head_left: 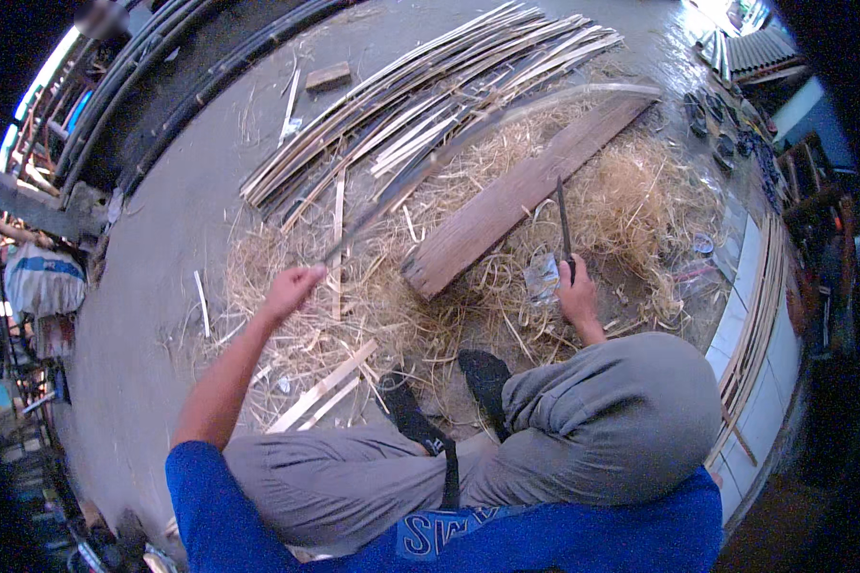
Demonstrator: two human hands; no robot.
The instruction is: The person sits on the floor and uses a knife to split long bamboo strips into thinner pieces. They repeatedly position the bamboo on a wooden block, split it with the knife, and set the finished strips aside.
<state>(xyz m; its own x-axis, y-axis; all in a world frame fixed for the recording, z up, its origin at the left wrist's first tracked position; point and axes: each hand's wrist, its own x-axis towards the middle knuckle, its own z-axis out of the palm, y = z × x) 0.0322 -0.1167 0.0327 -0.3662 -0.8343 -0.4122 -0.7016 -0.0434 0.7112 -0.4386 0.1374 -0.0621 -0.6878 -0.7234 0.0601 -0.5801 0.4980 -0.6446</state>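
Note:
My left hand is closed on one end of a long bamboo strip. The strip rises from my fist and arcs away to the far right, past the far end of a brown wooden plank. In my right hand is a long, narrow knife, gripped by its dark handle. Its blade points away from me, with the tip close to the plank's right edge. The plank lies slanting on a heap of pale shavings between my hands and beyond them.
A big bundle of bamboo strips lies on the floor ahead. Near it rests a small wood block. Short pale slats are by my feet. Dark poles stand far left; more strips lie along the tiled ledge at right.

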